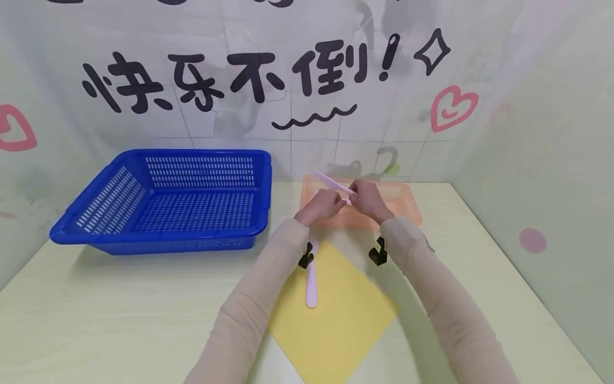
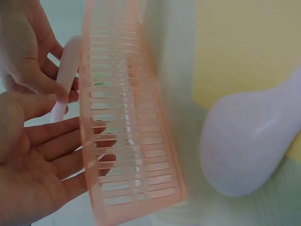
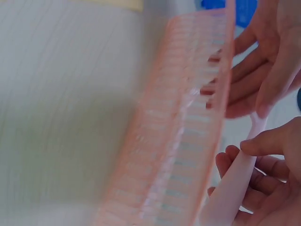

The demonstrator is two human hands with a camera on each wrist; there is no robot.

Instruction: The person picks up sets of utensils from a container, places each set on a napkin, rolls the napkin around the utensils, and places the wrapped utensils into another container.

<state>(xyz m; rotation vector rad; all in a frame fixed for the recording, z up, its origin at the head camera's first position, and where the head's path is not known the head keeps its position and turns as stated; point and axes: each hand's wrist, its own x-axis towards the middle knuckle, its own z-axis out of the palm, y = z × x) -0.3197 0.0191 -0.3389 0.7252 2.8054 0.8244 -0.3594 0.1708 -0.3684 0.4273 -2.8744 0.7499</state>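
Note:
My right hand grips a pale pink long-handled utensil over the small orange basket. Its thumb and fingers close round the utensil in the right wrist view, where the piece tapers to a narrow neck near the other hand; its full shape is hidden. My left hand is beside it, fingers extended and apart behind the slotted basket wall. The left thumb tip lies right at the utensil's narrow part. On a yellow sheet nearer me lies a pale pink spoon, its rounded bowl toward the basket.
A large blue slotted basket stands at the left on the pale wood-look table. Behind the table hangs a printed sheet with dark lettering, and another pale sheet borders the right side.

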